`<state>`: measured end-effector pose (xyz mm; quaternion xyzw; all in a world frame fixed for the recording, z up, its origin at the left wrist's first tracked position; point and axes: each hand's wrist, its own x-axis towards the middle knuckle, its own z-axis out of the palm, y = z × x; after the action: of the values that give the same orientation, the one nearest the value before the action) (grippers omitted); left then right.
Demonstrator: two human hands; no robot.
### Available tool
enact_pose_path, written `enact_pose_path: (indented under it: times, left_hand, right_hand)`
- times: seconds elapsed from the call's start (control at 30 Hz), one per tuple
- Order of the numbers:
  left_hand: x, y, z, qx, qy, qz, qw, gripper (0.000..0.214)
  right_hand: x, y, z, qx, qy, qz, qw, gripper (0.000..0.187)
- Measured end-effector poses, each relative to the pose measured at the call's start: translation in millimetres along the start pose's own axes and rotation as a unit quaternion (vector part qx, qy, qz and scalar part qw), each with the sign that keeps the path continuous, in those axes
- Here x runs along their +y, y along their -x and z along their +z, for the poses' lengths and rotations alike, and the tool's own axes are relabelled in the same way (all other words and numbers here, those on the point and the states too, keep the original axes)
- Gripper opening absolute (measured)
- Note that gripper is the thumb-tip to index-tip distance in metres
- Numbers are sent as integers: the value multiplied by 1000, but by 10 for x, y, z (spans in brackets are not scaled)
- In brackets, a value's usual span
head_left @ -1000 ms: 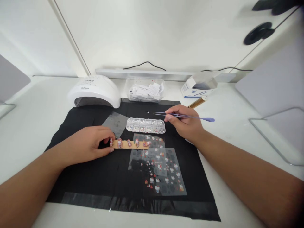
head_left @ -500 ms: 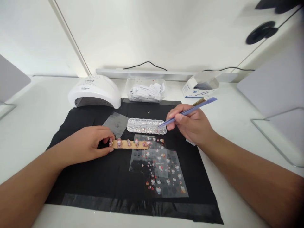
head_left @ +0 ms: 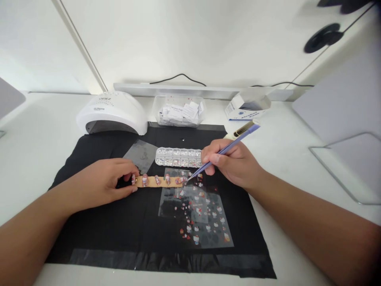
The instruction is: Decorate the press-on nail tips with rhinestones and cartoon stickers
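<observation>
My left hand (head_left: 113, 180) pinches the left end of a tan strip (head_left: 151, 182) between thumb and fingers. Several decorated false nails stand along this strip. In my right hand (head_left: 235, 161) is a slim purple pen-like tool (head_left: 230, 147), slanting down to the left. Its pointed tip is at the rightmost false nail (head_left: 179, 180); whether it touches the nail, or carries a gem, I cannot tell. A clear compartment case (head_left: 178, 157) of small gems lies just beyond the strip, its right end partly behind my right fingers. Character sticker sheets (head_left: 208, 222) lie under and below the strip's right end.
A white nail lamp (head_left: 114, 113) stands back left on the black mat (head_left: 119, 230). Behind the mat are a clear tub (head_left: 178, 113) of paper packets and an open white box (head_left: 247, 107). Another clear sheet (head_left: 141, 155) lies left of the case. A gold-and-dark object (head_left: 242, 129) shows behind the tool.
My right hand has brought the purple tool's tip down and left from the gem case to the rightmost false nail. The left hand keeps its hold; the whole view has shifted slightly.
</observation>
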<state>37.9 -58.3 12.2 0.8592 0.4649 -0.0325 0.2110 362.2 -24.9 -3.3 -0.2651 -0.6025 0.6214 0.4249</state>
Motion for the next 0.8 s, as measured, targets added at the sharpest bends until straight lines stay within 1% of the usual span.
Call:
enact_pose_path:
  times: [0.37, 0.43, 0.63, 0.8]
  left_hand:
    - [24, -9, -23, 2, 5, 6, 1000, 24]
    - [26, -11, -24, 1, 6, 6, 1000, 25]
    - [22, -18, -23, 3, 12, 2, 1000, 24]
    - [17, -13, -10, 0, 11, -2, 1000, 24]
  right_hand:
    - [22, -15, -19, 11, 50, -6, 999, 27]
    - [43, -19, -31, 30, 53, -20, 998, 28]
    - [130, -75, -90, 113, 38, -66, 991, 28]
    - [172, -122, -105, 164, 43, -91, 981, 27]
